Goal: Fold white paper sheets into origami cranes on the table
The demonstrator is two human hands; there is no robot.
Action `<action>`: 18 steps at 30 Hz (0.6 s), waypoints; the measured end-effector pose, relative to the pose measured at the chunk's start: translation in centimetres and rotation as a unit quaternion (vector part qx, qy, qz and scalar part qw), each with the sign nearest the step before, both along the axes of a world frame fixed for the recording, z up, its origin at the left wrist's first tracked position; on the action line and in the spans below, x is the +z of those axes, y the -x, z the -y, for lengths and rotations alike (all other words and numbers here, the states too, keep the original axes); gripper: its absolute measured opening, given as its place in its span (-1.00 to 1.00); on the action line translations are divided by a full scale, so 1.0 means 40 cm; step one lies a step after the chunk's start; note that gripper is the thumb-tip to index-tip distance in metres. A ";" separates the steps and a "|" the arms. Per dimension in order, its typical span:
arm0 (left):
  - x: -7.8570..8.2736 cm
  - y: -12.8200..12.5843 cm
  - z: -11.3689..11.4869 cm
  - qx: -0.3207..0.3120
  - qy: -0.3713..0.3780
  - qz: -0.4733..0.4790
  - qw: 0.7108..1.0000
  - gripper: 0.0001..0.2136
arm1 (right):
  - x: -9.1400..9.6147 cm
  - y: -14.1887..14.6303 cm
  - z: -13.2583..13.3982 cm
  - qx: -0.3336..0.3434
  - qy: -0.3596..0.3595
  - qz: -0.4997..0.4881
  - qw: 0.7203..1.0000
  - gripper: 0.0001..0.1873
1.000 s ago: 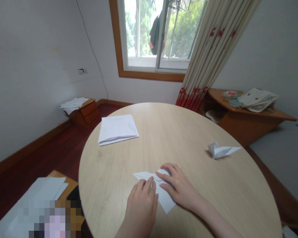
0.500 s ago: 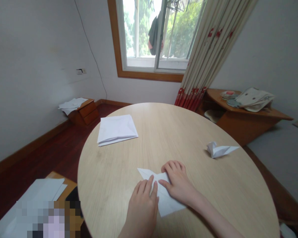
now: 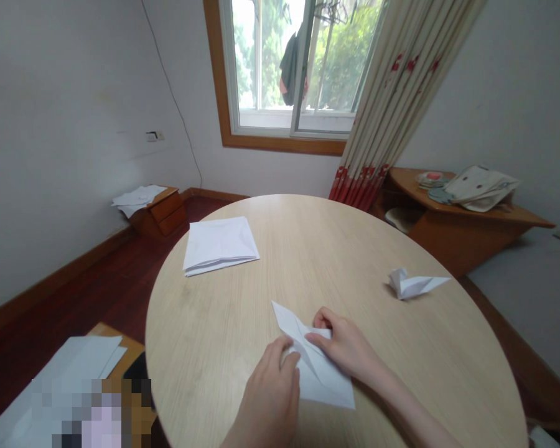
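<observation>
A white sheet of folded paper (image 3: 324,382) lies near the front of the round table (image 3: 205,348), with a pointed corner facing away from me and creases across its middle. My left hand (image 3: 275,379) grips its left edge, thumb and fingers closed on the paper. On the other side, my right hand (image 3: 338,342) pinches the right edge between thumb and curled fingers. A folded paper figure (image 3: 415,285), with a long pointed end, rests at the table's right side, apart from both hands.
A stack of white paper (image 3: 221,244) sits at the table's far left. Past the left edge is a low wooden surface with sheets (image 3: 81,354) on it. A corner shelf (image 3: 476,230) holding a cloth bag (image 3: 483,186) stands beyond the right edge.
The folded paper has turned, its pointed corner now farther right and away from me. My right hand's fingers have curled from lying flat to a pinch, and my left fingers have bent.
</observation>
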State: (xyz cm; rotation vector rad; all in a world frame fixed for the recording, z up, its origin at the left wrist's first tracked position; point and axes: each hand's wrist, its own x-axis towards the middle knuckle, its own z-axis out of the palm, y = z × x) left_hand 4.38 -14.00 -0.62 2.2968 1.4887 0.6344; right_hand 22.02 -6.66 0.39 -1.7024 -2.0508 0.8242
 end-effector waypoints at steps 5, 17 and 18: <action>0.023 -0.008 0.003 -0.045 0.075 0.035 0.996 -0.65 | -0.001 0.000 0.011 -0.001 -0.033 -0.073 0.997 -0.82; 0.023 -0.011 0.002 -0.057 0.180 0.286 0.940 -0.57 | 0.033 0.013 0.053 0.068 -0.038 -0.231 0.970 -0.76; 0.024 -0.012 0.000 -0.065 0.180 0.303 0.934 -0.56 | 0.036 0.013 0.056 0.081 -0.031 -0.242 0.966 -0.74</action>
